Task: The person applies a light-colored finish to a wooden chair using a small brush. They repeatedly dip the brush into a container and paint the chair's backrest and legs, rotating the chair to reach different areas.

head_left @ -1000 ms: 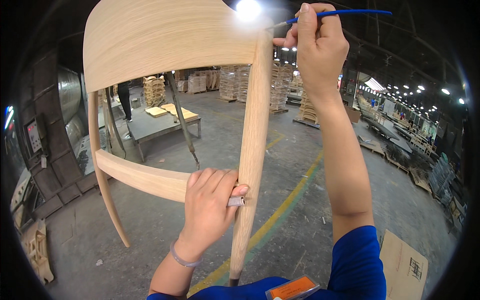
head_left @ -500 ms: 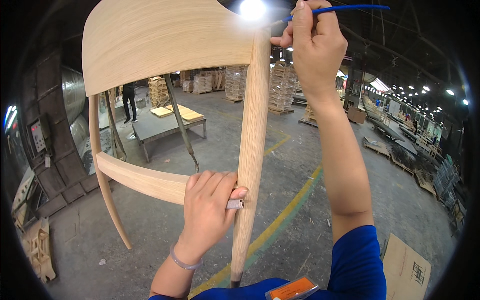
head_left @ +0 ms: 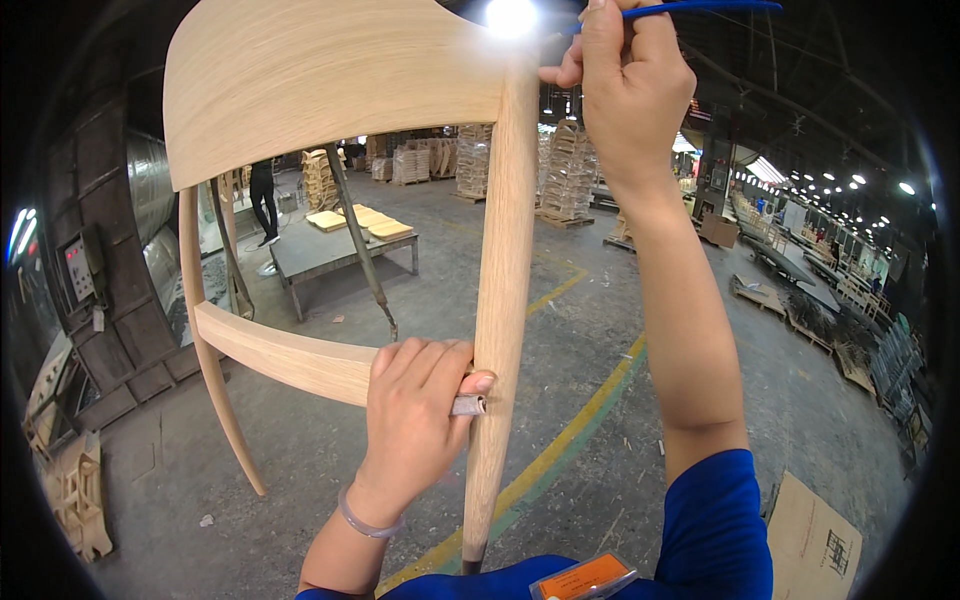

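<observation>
A bare pale-wood chair frame [head_left: 330, 85] with a wide curved backrest stands upright before me. My left hand [head_left: 415, 410] is closed round the joint of its lower rail [head_left: 290, 352] and its right-hand post [head_left: 505, 260]. Between thumb and palm, that hand also keeps a small rolled grey piece [head_left: 468, 405], perhaps sandpaper. My right hand [head_left: 635, 85] is raised at the post's upper end, pinching a thin blue-handled brush [head_left: 710, 7]. The brush tip points left toward the top of the post, where lamp glare blurs it.
A low metal table [head_left: 345, 256] with yellowish boards stands beyond the frame, near a person in dark trousers [head_left: 262, 205]. A thin metal rod [head_left: 360, 245] slants down behind the frame. Stacked wooden parts [head_left: 568, 175] stand farther back; flat cardboard [head_left: 812, 540] lies lower right.
My right hand and the brush have shifted slightly upward at the post's top. The left hand keeps its grip on the frame. The background has shifted slightly.
</observation>
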Tool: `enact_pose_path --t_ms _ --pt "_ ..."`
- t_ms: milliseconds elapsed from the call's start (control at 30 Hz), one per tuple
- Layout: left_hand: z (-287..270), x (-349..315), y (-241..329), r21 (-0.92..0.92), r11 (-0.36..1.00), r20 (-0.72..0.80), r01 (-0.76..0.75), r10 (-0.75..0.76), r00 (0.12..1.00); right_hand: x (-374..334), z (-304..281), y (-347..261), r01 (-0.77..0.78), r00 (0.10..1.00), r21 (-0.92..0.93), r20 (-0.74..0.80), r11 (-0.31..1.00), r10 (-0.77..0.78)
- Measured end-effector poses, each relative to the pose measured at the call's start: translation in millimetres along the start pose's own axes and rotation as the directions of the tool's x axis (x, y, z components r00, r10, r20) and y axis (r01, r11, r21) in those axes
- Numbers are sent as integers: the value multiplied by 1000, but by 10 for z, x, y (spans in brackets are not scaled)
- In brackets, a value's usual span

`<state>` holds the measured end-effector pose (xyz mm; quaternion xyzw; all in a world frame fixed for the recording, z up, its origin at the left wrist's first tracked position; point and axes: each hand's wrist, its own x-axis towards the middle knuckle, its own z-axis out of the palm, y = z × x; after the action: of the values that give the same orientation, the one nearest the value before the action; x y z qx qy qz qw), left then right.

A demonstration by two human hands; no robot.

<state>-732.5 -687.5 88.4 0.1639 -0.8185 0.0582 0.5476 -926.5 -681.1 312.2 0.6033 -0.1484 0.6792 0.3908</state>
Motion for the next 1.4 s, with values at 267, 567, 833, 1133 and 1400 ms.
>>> enact_pose_path --t_ms 267,567,833,1133,1400 --pt "24 27 -8 4 1000 -2 -5 5 1000 1 12 42 -23 1000 9 4 1000 22" --pt "80 67 -51 9 1000 -24 7 -7 1000 -5 77 138 32 999 36 20 999 -33" --pt "142 105 -132 51 999 -22 12 -11 1000 -57 124 215 -8 1000 86 -2 996 8" --pt "219 102 -231 122 992 8 23 -24 1000 -174 173 420 3 999 79 -39 997 0" --pt "243 35 -255 128 992 24 5 -8 1000 -378 105 515 -54 997 272 -41 961 68"
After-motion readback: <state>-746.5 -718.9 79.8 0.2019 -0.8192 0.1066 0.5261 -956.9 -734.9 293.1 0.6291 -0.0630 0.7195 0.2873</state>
